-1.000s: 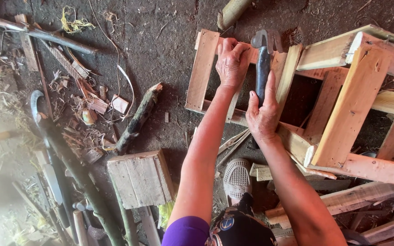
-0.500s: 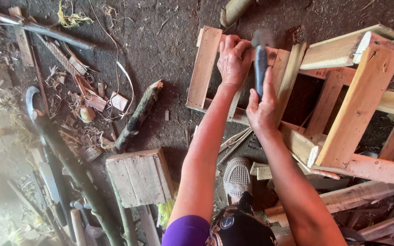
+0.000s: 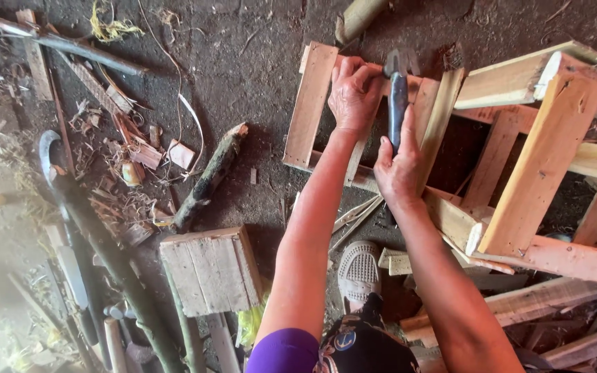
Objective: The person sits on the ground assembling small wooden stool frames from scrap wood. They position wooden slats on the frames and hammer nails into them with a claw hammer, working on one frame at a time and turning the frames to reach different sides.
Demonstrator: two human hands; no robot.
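Item one: my right hand (image 3: 396,166), fingers closed around the dark handle of a hammer (image 3: 398,103). The hammer's metal head lies at the far end, over the top rail of a wooden frame (image 3: 519,200), its handle running back toward me.

Item two: my left hand (image 3: 354,93), fingers curled down on a slat (image 3: 310,103) region of that frame, just left of the hammer head. I cannot tell whether anything small sits pinched under the fingertips.

Item three: the wooden frame itself, pale raw timber, lying on its side on the dirt floor (image 3: 257,62), legs and rails crossing to the right of both hands. The hammer rests in the upper middle of the view, touching the frame.

Item four: my shoe (image 3: 358,271), grey with a perforated toe, planted on the floor between my forearms, beside loose offcuts.

Item five: a small block of weathered boards (image 3: 210,271), near my left elbow, well apart from the frame.

Item six: a short bark-covered stick (image 3: 210,176) on the floor, left of the frame.

Item seven: a curved blade (image 3: 48,153) and scattered wood shavings (image 3: 129,162) at far left.
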